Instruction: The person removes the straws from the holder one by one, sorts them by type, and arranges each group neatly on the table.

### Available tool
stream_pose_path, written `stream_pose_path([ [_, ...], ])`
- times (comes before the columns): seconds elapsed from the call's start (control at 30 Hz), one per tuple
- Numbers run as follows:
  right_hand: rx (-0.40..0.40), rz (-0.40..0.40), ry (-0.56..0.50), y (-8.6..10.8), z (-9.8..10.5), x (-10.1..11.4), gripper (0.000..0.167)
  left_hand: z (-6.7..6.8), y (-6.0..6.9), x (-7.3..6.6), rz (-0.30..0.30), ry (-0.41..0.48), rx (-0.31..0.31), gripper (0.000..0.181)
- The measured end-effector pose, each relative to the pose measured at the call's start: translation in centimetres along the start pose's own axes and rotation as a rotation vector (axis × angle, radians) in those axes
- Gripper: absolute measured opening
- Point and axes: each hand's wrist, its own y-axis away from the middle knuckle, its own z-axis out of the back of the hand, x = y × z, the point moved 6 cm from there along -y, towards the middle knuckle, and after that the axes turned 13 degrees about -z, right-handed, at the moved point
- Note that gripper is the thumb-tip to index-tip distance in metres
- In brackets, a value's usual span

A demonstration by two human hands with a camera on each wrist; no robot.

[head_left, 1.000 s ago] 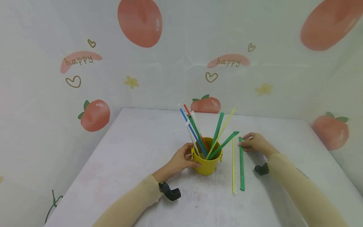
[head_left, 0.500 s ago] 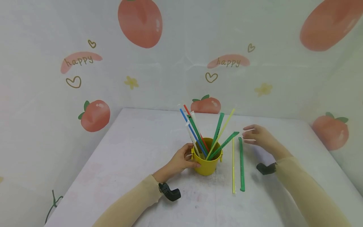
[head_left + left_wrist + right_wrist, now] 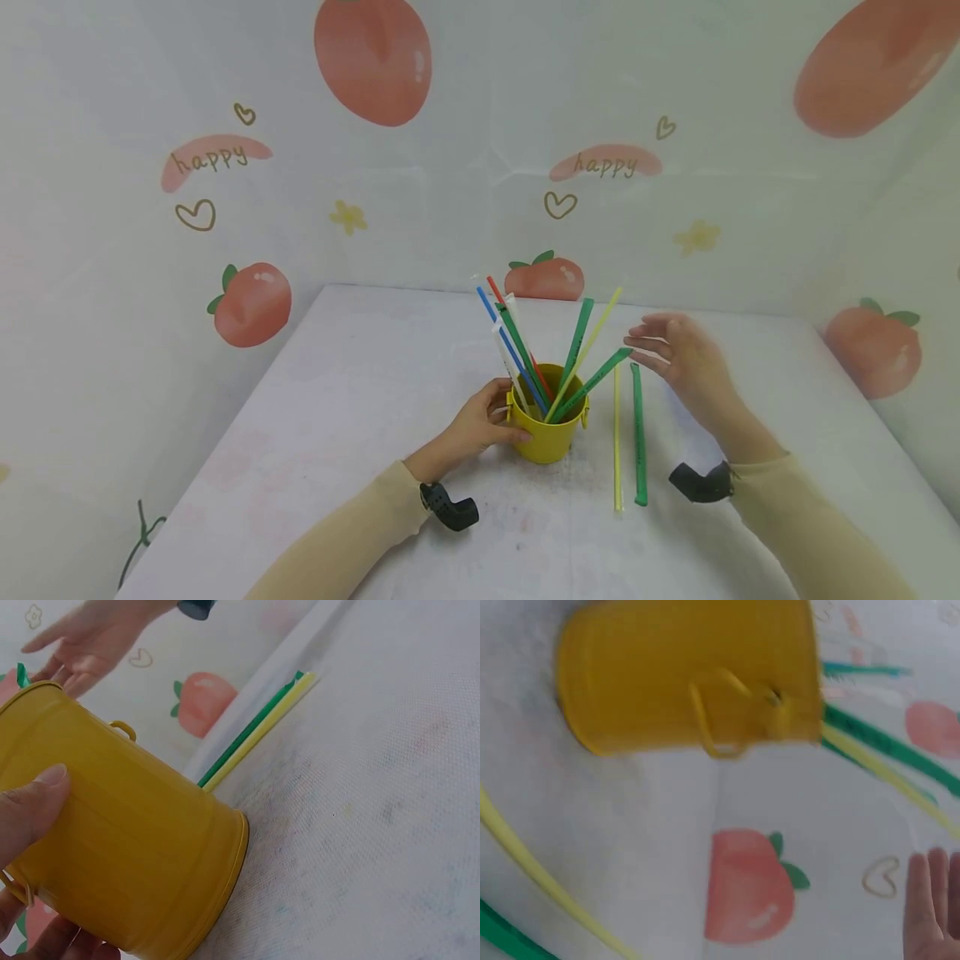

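1. The left hand (image 3: 472, 423) held the side of the yellow bucket (image 3: 545, 442), with its thumb on the front.
2. The bucket stood upright on the white counter (image 3: 360, 400).
3. Blue, red, white, green and yellow straws (image 3: 599, 325) stuck up out of it, leaning different ways.
4. The right hand (image 3: 693, 362) was up in the air, fingers loose, holding nothing. It was by the tip of a leaning green straw (image 3: 592, 385); I couldn't tell if they touched.
5. A flat yellow straw (image 3: 618, 450) and a flat green straw (image 3: 639, 442) lay side by side, right of the bucket.
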Motion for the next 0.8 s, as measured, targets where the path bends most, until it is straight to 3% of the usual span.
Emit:
stream_pose_path([
  [0.23,-0.045,0.102,0.017,1.5,-2.2,-1.5,0.023,0.0,0.0,0.2,0.004,0.004,-0.002,0.070],
  [0.33,-0.084,0.111,0.041,1.9,-2.7,-2.2,0.026,-0.1,-0.1,0.1,-0.005,0.006,0.004,0.069],
  [0.67,-0.230,-0.017,0.208,2.6,-3.5,-4.2,0.028,-0.2,-0.1,-0.4,-0.024,0.021,0.000,0.068],
  [0.8,-0.255,-0.026,0.232,2.5,-3.6,-4.4,0.027,-0.1,-0.1,-0.4,-0.016,0.020,-0.002,0.068],
])
